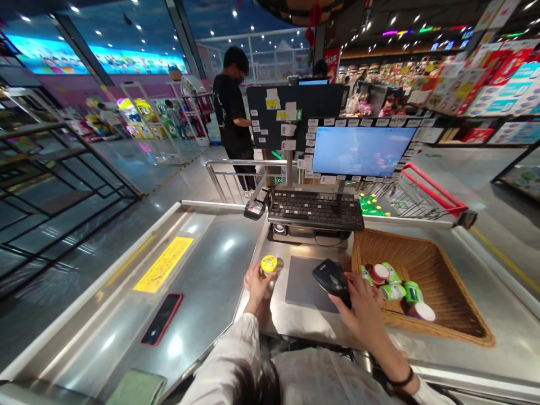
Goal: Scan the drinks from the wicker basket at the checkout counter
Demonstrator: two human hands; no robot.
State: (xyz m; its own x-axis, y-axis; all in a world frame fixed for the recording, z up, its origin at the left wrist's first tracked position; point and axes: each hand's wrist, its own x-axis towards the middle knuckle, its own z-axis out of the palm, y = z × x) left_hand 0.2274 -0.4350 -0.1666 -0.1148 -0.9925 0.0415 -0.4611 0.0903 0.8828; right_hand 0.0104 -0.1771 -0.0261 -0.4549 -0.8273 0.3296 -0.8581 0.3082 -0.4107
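Note:
My left hand [256, 284] is closed round a small jar with a yellow lid [269, 264], held upright just above the steel checkout counter [211, 264]. My right hand [363, 304] grips a black handheld barcode scanner [332, 278], its head turned towards the jar. A grey mat [304, 284] lies on the counter between the two hands. Right of the scanner a wicker basket [447, 281] holds several small green and red-capped containers [392, 281].
A black keyboard [315, 209], a monitor [363, 151] edged with notes and a card terminal [256, 206] stand behind the mat. A phone [162, 318] lies on the counter at left. A red-handled shopping cart [426, 194] is beyond. A person in black [232, 112] stands further back.

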